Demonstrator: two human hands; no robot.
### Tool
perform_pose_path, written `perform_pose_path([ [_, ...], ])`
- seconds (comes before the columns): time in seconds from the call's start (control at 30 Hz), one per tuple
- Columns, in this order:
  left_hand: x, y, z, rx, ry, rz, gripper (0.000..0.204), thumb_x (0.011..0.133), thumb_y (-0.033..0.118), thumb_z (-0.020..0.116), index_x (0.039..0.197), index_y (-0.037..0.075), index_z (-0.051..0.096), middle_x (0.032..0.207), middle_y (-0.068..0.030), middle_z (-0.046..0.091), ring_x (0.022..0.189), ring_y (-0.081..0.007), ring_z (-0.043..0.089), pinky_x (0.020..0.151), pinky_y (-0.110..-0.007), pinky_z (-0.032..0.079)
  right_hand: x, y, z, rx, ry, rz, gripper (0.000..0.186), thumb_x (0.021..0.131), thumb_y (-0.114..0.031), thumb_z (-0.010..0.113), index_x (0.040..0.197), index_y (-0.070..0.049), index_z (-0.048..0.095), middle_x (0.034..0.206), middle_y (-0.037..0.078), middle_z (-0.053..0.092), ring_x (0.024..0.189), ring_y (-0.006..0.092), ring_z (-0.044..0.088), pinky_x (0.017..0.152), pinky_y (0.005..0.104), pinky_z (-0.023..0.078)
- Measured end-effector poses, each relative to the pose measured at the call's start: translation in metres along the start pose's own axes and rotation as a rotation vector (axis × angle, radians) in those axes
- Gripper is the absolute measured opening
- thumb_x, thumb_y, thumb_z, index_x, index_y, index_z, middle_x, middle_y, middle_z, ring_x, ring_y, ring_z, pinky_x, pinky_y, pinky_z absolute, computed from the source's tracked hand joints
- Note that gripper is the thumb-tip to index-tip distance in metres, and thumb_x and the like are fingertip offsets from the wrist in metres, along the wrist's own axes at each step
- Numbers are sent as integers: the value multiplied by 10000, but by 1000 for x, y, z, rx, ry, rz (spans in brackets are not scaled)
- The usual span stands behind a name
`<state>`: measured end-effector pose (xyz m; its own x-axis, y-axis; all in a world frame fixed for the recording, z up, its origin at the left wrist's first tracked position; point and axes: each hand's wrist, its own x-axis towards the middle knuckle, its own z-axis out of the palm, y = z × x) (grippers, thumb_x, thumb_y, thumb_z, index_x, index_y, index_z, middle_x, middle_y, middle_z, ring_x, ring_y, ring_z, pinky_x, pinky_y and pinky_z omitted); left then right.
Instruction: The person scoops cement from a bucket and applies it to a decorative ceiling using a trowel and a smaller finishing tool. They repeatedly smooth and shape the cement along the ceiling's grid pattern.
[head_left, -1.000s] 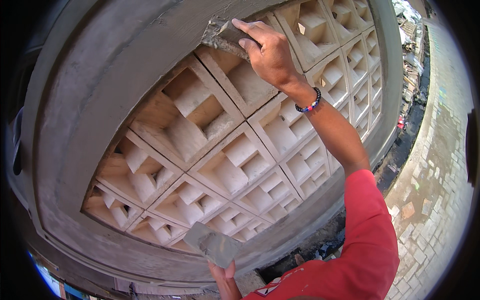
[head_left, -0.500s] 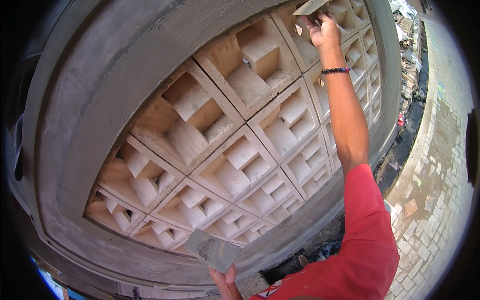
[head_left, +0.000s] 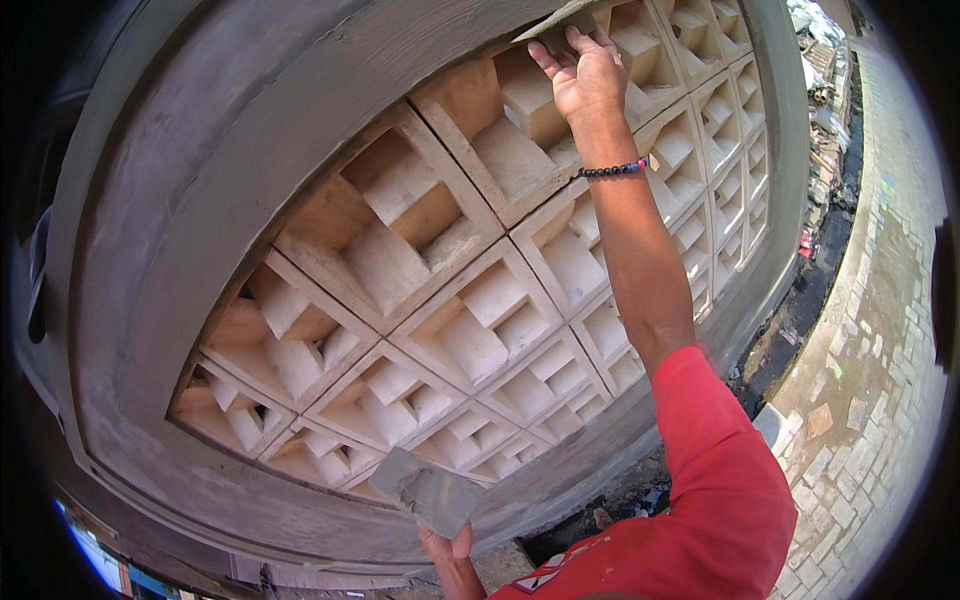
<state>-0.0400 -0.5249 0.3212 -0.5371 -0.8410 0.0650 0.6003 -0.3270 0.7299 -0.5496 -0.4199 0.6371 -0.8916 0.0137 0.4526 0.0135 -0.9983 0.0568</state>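
Note:
My right hand (head_left: 590, 80) is raised at the top of the view, its fingers closed on a flat trowel (head_left: 552, 22) whose thin plate lies along the lower edge of the grey plastered band (head_left: 330, 75). A dark bead bracelet circles that wrist. Low in the view, my left hand (head_left: 447, 545) grips a small grey mortar board (head_left: 430, 492) from below, with a little wet mortar smeared on its face. Between the hands spreads a panel of pale breeze blocks (head_left: 450, 225) with stepped openings, framed by the plaster. The trowel's grip is hidden by my fingers.
A dark, wet gutter (head_left: 790, 315) strewn with debris runs along the wall's foot at right. Beyond it is a paved path (head_left: 850, 450) of pale bricks. Heaped rubbish (head_left: 822, 60) lies at the far upper right.
My right hand has slid leftward along the panel's upper edge with the trowel. My left hand and the mortar board stay almost where they were.

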Motion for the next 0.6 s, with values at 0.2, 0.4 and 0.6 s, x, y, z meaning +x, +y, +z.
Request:
perform_pose_path([
  [0.2,0,3,-3,-8,-28,29,443,834,301,565,1203,62,516,1225,-62,546,1139,-215,496,1014,-381,339,-98,39,52,77,-2,47,456,846,14,483,1265,-42,311,1072,130,485,887,208,523,692,411,569],
  [0.4,-1,6,-10,-8,20,28,437,836,301,559,1201,63,517,1222,-59,547,1121,-214,508,1001,-375,352,-195,88,68,78,-136,299,515,845,0,510,1309,-26,290,1004,115,519,856,142,531,621,330,575],
  [0.6,-10,15,0,-244,60,40,316,867,150,483,1147,9,527,1178,-116,566,1073,-228,548,910,-362,454,-151,28,19,-99,-258,-31,498,848,-10,517,1295,48,305,1062,131,567,849,159,605,625,263,560],
])
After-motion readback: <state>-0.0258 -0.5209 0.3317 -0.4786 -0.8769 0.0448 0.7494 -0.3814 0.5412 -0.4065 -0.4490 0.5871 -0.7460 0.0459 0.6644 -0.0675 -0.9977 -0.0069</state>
